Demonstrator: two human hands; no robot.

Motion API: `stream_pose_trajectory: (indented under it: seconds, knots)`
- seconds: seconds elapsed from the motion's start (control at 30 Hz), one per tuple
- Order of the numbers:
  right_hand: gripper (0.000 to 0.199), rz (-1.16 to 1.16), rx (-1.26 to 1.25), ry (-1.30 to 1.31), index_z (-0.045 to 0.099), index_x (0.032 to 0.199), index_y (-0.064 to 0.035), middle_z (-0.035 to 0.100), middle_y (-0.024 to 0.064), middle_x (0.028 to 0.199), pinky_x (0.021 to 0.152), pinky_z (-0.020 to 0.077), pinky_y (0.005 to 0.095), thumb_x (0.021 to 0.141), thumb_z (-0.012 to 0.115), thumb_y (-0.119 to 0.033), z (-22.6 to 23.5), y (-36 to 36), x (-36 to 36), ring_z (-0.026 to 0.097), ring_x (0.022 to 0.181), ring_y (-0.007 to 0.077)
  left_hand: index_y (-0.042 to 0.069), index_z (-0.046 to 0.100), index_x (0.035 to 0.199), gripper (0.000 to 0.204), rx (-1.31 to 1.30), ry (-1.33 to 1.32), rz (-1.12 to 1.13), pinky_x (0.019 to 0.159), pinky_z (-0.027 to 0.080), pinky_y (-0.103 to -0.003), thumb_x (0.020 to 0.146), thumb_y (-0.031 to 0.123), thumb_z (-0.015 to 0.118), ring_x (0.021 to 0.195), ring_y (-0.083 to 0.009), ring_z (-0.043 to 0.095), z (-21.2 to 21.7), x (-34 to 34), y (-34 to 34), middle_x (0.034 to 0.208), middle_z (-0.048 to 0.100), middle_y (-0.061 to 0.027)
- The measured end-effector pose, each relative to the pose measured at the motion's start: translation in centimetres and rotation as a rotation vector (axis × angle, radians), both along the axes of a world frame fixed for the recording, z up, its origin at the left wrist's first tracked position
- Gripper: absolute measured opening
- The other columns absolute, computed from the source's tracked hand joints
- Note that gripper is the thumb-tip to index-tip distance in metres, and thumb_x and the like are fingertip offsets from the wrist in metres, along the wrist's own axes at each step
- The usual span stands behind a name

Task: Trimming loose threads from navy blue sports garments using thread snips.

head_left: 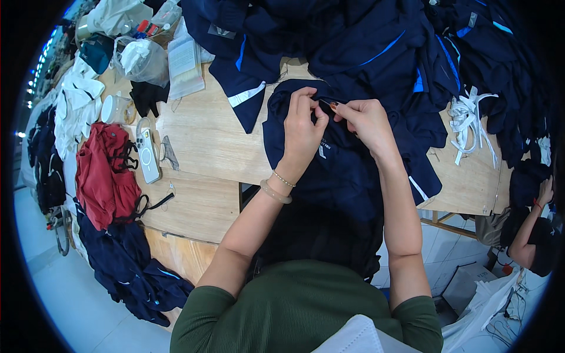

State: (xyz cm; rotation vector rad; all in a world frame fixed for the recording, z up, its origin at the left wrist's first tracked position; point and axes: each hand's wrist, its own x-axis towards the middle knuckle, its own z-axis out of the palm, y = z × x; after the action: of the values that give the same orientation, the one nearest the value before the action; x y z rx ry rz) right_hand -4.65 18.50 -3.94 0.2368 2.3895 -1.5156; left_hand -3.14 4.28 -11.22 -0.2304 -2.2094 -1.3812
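A navy garment (341, 167) with a pale label inside lies bunched at the table's front edge and hangs toward my lap. My left hand (302, 123) is closed, its thumb and fingers pinching the fabric near the collar-like edge. Close beside it, my right hand (366, 120) is closed around a small pointed tool (333, 106) that looks like thread snips. Its tip points toward my left fingertips. Most of the tool is hidden by my fingers, and any thread there is too small to make out.
Navy garments with blue trim (365, 35) are heaped across the far side. White ties (468, 123) lie at right. On the left are a red bag (105, 176), a phone (147, 154), a clear jar (116, 109) and a plastic bag (141, 62). Another person's arm (529, 226) shows far right.
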Motion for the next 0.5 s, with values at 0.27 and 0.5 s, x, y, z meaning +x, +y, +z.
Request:
stream_pose_trajectory:
  seconds: [0.27,0.5]
  knots:
    - [0.035,0.012,0.001,-0.005,0.071,0.070,0.0004,0.046,-0.0029,0.048,0.045,0.0241,0.0237,0.089,0.070,-0.029,0.10,-0.10,-0.21,0.037,0.044,0.0039,-0.001,0.051,0.091,0.018,-0.006,-0.005,-0.012,0.061,0.051,-0.032,0.080,-0.007,0.064,0.075,-0.0279,0.061,0.01,0.08,-0.01,0.113,0.058,-0.0172]
    - [0.034,0.019,-0.001,0.016,0.071,0.070,0.0007,0.047,-0.0021,0.048,0.045,0.0252,0.0237,0.089,0.068,-0.027,-0.16,-0.25,-0.22,0.038,0.045,0.0040,-0.002,0.052,0.090,0.017,0.003,-0.022,-0.010,0.062,0.051,-0.032,0.080,-0.007,0.064,0.077,-0.0276,0.062,0.05,0.31,-0.11,0.113,0.058,-0.0173]
